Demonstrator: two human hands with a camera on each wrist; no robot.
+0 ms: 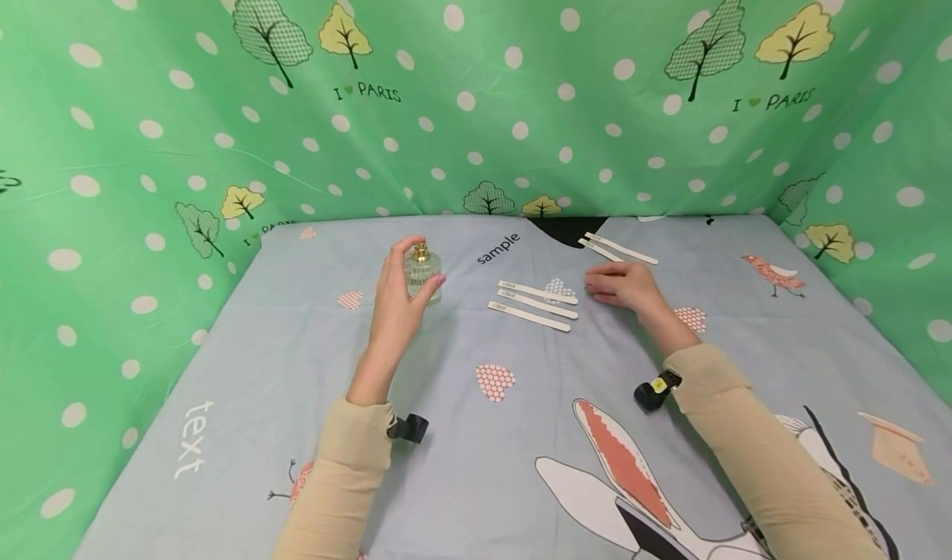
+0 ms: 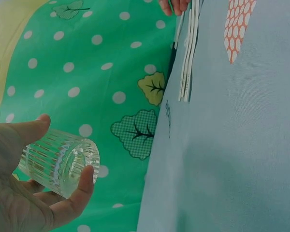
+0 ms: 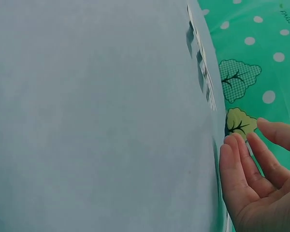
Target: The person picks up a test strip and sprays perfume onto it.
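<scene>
My left hand (image 1: 394, 308) grips a ribbed clear glass perfume bottle (image 1: 422, 272) with a gold neck, an index finger on its top and the thumb at its side. In the left wrist view the bottle (image 2: 58, 164) is tilted, its thick base facing out between the fingers. Three white paper test strips (image 1: 530, 316) lie side by side on the cloth between my hands. At their right ends hovers my right hand (image 1: 626, 286), fingers loosely bent and the thumb apart, with nothing held. Two more strips (image 1: 625, 250) lie just beyond it, one partly hidden by that hand.
A grey-blue printed cloth (image 1: 446, 461) covers the table. Green polka-dot fabric (image 1: 416, 163) hangs along the back and sides. Black camera mounts are strapped at both wrists, the left mount (image 1: 411, 429) and the right mount (image 1: 651, 393) close above the cloth.
</scene>
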